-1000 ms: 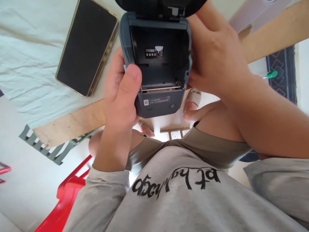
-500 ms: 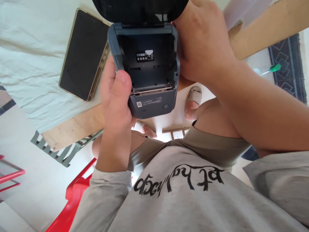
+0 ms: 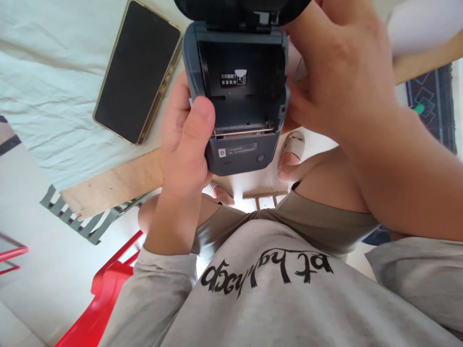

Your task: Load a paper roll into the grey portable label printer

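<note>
A dark blue-grey label printer [image 3: 237, 159] is held up in front of me with its black lid [image 3: 224, 9] raised. Its compartment [image 3: 246, 108] shows a small printed sticker inside and no roll. My left hand [image 3: 188, 140] grips the printer's left side, thumb over the front edge and fingers behind. At the right side, close to the lid hinge, is my right hand [image 3: 347, 72], slightly blurred. Its fingertips go out of sight behind the lid and printer, so its grip does not show.
A phone [image 3: 137, 72] in a clear case lies on the pale cloth [image 3: 47, 82] to the left. Below are a wooden board [image 3: 119, 183], a green slatted piece [image 3: 79, 224] and a red plastic chair [image 3: 104, 294]. A whitish translucent object [image 3: 423, 24] is at upper right.
The printer and both hands have shifted to the right in view. My right hand has come a little away from the printer's side. The lid stays raised.
</note>
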Demonstrator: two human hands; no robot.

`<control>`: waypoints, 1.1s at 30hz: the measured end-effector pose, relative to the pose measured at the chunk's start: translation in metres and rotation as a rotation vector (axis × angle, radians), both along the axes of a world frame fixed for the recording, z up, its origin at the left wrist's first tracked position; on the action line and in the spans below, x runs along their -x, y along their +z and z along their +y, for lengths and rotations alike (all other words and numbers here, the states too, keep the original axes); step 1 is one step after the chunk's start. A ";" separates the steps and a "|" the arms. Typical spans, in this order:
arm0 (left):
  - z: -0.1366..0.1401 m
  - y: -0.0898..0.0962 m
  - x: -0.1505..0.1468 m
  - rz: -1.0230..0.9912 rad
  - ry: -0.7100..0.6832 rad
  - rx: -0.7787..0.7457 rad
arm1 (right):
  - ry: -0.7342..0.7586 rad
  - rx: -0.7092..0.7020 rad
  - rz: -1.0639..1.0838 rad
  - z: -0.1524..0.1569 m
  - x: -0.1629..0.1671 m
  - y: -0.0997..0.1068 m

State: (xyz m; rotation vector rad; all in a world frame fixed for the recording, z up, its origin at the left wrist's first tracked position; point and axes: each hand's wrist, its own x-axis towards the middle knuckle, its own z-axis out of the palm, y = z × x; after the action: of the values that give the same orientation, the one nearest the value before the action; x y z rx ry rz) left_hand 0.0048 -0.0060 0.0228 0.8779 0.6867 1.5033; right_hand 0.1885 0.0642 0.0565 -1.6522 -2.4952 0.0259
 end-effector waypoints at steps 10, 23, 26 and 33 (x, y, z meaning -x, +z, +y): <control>0.007 -0.014 0.003 0.072 -0.026 -0.056 | -0.080 0.086 -0.017 0.016 0.006 0.001; 0.016 -0.030 0.004 0.023 0.126 -0.180 | -0.072 0.133 0.741 -0.002 0.002 0.005; 0.020 -0.031 0.001 -0.012 0.135 -0.166 | -0.041 0.394 1.048 -0.003 0.007 0.003; 0.012 -0.016 -0.002 0.021 0.167 -0.056 | 0.061 0.583 1.319 -0.005 0.007 -0.001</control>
State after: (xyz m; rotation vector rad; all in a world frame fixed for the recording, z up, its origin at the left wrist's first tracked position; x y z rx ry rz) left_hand 0.0065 0.0061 0.0072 0.8972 0.7512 1.6710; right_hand 0.1812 0.0597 0.0551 -1.0183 -1.4908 1.4163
